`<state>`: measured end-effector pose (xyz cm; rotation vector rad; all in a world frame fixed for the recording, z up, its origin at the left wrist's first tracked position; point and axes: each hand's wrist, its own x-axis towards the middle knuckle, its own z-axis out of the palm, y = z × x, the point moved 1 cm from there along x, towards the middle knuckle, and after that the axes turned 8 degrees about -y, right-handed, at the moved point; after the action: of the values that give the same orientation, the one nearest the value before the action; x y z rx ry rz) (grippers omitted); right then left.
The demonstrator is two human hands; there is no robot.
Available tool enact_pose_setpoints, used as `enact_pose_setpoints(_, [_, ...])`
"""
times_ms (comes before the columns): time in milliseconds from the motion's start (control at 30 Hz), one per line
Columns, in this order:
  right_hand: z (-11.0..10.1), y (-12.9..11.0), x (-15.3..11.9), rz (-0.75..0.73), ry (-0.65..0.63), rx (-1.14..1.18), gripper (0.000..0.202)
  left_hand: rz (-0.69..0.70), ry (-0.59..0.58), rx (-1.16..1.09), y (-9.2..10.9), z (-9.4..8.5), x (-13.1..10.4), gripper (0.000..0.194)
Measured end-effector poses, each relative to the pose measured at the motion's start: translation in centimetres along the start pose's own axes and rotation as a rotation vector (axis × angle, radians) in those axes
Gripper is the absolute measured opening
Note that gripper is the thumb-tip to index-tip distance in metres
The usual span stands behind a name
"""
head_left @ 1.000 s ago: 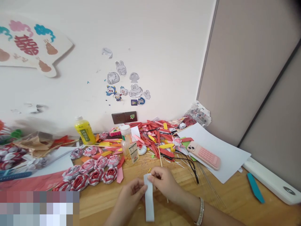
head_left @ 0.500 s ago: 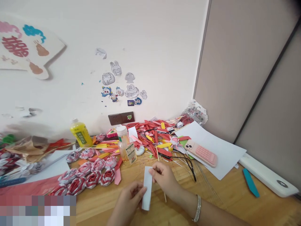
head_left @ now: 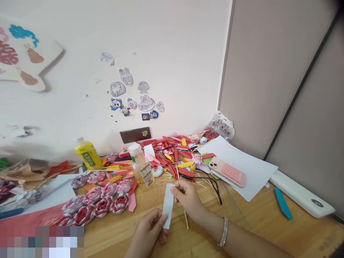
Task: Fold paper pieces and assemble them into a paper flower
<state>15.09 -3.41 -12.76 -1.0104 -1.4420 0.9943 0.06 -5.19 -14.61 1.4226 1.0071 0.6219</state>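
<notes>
A narrow white paper strip [head_left: 168,206] stands nearly upright between my two hands, above the wooden table. My left hand [head_left: 153,225] pinches its lower end, thumb on the front face. At the upper right edge, the thumb and fingers of my right hand [head_left: 185,197] are closed on the same strip. A thin wooden stick [head_left: 186,219] shows below my right hand; whether it lies on the table or is touched by the hand I cannot tell. Several rolled paper roses [head_left: 104,206] in red, pink and white lie to the left of my left hand.
Behind my hands stand a clear bottle [head_left: 139,168] and a yellow drink bottle [head_left: 88,154]. Folded red and yellow paper strips [head_left: 172,150] are heaped against the wall. A pink phone [head_left: 228,172] rests on white sheets [head_left: 252,186]; a teal strip [head_left: 283,203] lies right.
The view has shifted slightly, moving the scene left in the picture. My left hand has slid a little along the strip's lower end, and the strip leans more to the right.
</notes>
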Motion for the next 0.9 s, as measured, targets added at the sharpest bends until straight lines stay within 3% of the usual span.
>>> enact_pose_setpoints(167, [0.4,0.4,-0.1,0.027,-0.189,0.215,0.027,-0.027,0.077,-0.075,-1.0,-0.3,0.5,0.042])
enact_pose_setpoints(300, [1.0,0.8,-0.6,0.048,-0.370,0.136,0.029,-0.002,0.056,-0.110,-1.4,-0.6,0.8,0.040])
enact_pose_setpoints(433, [1.2,1.1,-0.7,0.041,-0.307,-0.029,0.036,-0.030,-0.034,-0.162,-1.2,-0.4,0.8,0.040])
enact_pose_setpoints(567, [1.0,1.5,-0.6,0.065,-0.264,-0.085,0.041,-0.026,-0.019,-0.177,-0.8,-0.3,0.7,0.041])
enact_pose_setpoints(767, [1.4,1.5,-1.1,0.078,-0.459,-0.067,0.038,0.044,0.075,-0.177,0.5,-0.9,0.6,0.042])
enact_pose_setpoints(900, [1.8,1.1,-1.3,0.097,-0.528,-0.100,0.029,0.067,0.043,-0.218,0.2,-1.1,0.9,0.041])
